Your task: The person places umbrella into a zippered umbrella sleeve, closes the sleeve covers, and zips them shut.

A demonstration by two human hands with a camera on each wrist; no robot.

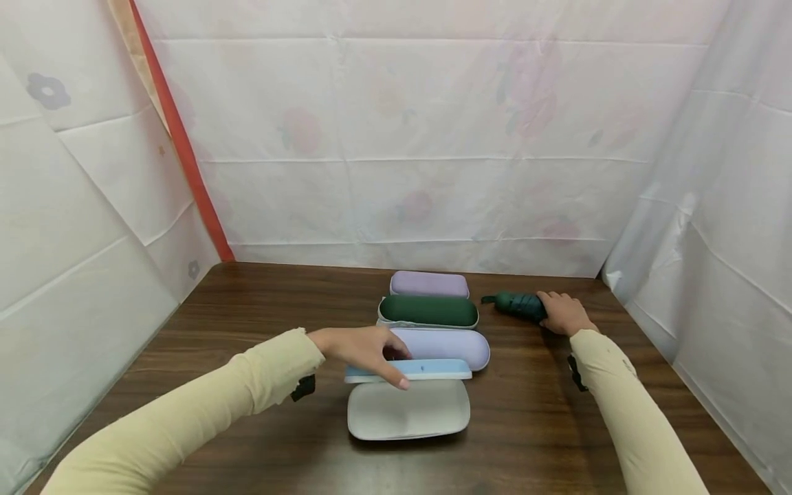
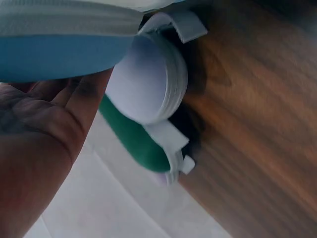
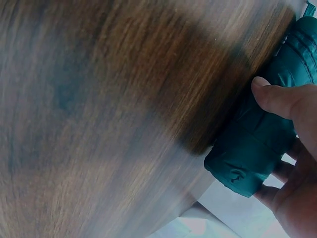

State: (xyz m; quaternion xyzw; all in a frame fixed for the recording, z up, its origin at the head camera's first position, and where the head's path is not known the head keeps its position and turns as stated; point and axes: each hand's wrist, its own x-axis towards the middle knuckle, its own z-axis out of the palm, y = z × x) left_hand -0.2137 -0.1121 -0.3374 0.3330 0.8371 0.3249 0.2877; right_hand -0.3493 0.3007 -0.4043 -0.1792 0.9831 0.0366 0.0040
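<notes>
A light blue zip case (image 1: pixel 408 411) stands unzipped near the front of the table, its pale grey inside showing. My left hand (image 1: pixel 365 349) holds its raised lid (image 1: pixel 436 369), thumb on the near side and fingers behind; the left wrist view shows the lid's blue shell (image 2: pixel 59 57) against the fingers. Over at the right, my right hand (image 1: pixel 564 313) grips a folded dark green umbrella (image 1: pixel 518 305) lying on the table. In the right wrist view the thumb lies across the umbrella (image 3: pixel 252 148) and the other fingers are round its far side, partly hidden.
Behind the blue case, a lavender case (image 1: pixel 448 347), a dark green case (image 1: pixel 427 311) and a purple case (image 1: pixel 429 283) lie in a row, closed. White patterned sheeting (image 1: pixel 396 137) walls the brown wooden table (image 1: pixel 272 302) at the back and both sides.
</notes>
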